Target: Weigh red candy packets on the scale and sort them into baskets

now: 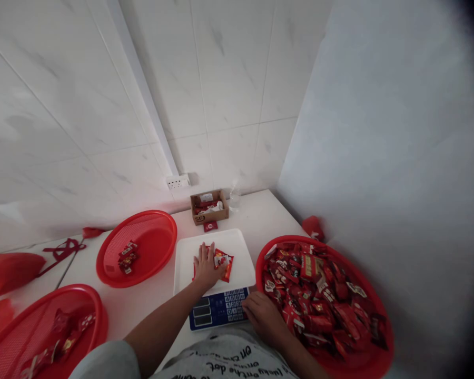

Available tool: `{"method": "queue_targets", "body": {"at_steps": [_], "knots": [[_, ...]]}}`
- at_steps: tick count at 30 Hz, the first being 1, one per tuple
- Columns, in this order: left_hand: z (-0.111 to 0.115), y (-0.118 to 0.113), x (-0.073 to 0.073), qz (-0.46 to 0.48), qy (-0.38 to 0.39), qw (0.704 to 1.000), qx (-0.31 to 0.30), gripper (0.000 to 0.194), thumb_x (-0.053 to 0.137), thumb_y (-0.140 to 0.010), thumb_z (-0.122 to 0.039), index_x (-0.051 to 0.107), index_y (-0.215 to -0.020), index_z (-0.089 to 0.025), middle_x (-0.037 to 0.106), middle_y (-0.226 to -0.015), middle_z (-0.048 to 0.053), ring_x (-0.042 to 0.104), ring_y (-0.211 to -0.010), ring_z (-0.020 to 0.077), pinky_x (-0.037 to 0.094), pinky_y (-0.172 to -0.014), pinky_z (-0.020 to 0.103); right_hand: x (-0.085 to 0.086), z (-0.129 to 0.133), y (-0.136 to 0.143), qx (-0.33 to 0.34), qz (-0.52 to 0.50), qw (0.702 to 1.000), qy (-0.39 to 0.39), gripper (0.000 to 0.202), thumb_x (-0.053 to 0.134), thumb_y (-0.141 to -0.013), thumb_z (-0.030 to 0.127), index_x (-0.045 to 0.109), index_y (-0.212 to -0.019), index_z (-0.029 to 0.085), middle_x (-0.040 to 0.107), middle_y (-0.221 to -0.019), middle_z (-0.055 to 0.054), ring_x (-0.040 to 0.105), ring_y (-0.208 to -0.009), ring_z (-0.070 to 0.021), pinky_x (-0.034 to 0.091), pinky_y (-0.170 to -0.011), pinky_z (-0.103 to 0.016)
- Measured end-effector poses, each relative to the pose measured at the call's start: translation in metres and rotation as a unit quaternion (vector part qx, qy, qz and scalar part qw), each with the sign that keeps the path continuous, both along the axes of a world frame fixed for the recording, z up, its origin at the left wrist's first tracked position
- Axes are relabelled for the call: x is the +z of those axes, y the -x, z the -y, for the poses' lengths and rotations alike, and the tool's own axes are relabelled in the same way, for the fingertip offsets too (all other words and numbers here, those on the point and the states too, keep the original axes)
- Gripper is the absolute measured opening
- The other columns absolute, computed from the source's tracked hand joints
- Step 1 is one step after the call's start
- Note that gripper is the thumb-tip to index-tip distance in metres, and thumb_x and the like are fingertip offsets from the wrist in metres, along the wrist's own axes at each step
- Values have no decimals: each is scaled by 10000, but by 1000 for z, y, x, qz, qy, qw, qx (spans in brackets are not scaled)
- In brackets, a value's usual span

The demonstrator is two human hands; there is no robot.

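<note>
My left hand [208,269] lies with spread fingers over several red-wrapped snack packets [228,261] on the white pan [237,243] of a digital scale. Part of the packets is hidden under this hand. At the right edge of the scale's blue keypad panel [217,309] rests my right hand [260,315], its fingers loosely bent, with nothing seen in them. Close beside that hand stands a large red basket [387,329] heaped with red-wrapped snacks [319,295].
A red basket [164,223] with a few small packets stands left of the scale; another red basket [97,302] is nearer me. Behind the scale are a cardboard box [211,216], a red packet [210,226] and a clear bottle [234,199]. Walls [237,152] close off the back and right.
</note>
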State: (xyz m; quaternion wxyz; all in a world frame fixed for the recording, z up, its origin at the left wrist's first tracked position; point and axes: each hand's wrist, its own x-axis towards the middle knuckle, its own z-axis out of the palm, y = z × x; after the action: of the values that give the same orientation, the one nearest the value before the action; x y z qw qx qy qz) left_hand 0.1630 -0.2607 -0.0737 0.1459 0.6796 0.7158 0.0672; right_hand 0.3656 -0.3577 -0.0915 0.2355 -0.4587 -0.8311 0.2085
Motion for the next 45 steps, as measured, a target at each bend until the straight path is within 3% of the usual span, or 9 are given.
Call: {"method": "queue_targets", "body": {"at_steps": [5,7,17,23,25,32,37,41,45], "knots": [[-5,20,5,-39,-37,975,-217,690,522,-781,-552,298,-1390,-318,153,-1522,67,41,-1388,313,47,-1092,544,-1,0,-1,2,-9,1000,-8,168,468,-839,110,622,-847,175,624,-835,-44,537,-830,-172,417,-783,-291],[-6,26,3,-39,-26,965,-258,641,482,-798,-578,340,-1371,-327,195,-1511,68,78,-1385,309,68,-1094,537,-1,0,-1,4,-6,1000,-10,168,467,-840,112,621,-844,177,622,-830,-43,536,-825,-172,416,-777,-289],[-9,2,-13,-4,-35,999,-37,636,499,-815,-508,368,-1366,-217,142,-1511,151,123,-1372,347,159,-1073,541,-4,-1,-1,3,2,999,-37,167,465,-841,117,618,-821,181,615,-801,-44,529,-801,-165,411,-764,-278],[-7,22,-3,-43,-58,969,-235,636,542,-797,-502,329,-1373,-337,151,-1521,70,64,-1384,326,101,-1085,559,-2,-1,-1,6,8,1000,-22,170,458,-840,116,614,-819,181,611,-797,-37,525,-798,-162,409,-757,-277],[-6,25,-3,-57,-36,962,-266,612,527,-812,-494,317,-1373,-365,188,-1513,58,89,-1381,326,117,-1083,561,-1,-1,-1,7,8,1000,-17,165,465,-837,113,614,-815,183,613,-797,-34,525,-795,-160,409,-752,-274],[-7,22,-9,-55,-53,972,-223,632,435,-838,-553,284,-1399,-303,216,-1502,91,132,-1376,322,160,-1078,551,-2,-1,-2,10,8,1000,-23,167,464,-845,123,618,-838,185,615,-816,-44,529,-815,-164,412,-772,-282],[-10,62,8,-52,-54,961,-267,699,434,-818,-595,286,-1399,-236,216,-1499,113,141,-1378,291,131,-1095,522,1,-1,-2,11,21,999,-21,153,473,-844,120,612,-838,182,614,-825,-36,524,-821,-153,406,-786,-269],[3,96,19,-57,-41,967,-244,706,518,-767,-590,395,-1322,-172,406,-1381,147,317,-1299,284,222,-1076,460,4,-1,-2,8,17,1000,-10,162,461,-851,124,610,-829,183,612,-819,-31,521,-815,-156,404,-783,-273],[27,97,18,-61,-10,977,-203,613,560,-739,-574,501,-1188,-161,544,-1198,132,486,-1114,277,347,-976,414,5,-1,-2,12,7,1000,-7,166,459,-850,122,611,-828,185,615,-830,-36,523,-821,-164,405,-792,-288]]}}
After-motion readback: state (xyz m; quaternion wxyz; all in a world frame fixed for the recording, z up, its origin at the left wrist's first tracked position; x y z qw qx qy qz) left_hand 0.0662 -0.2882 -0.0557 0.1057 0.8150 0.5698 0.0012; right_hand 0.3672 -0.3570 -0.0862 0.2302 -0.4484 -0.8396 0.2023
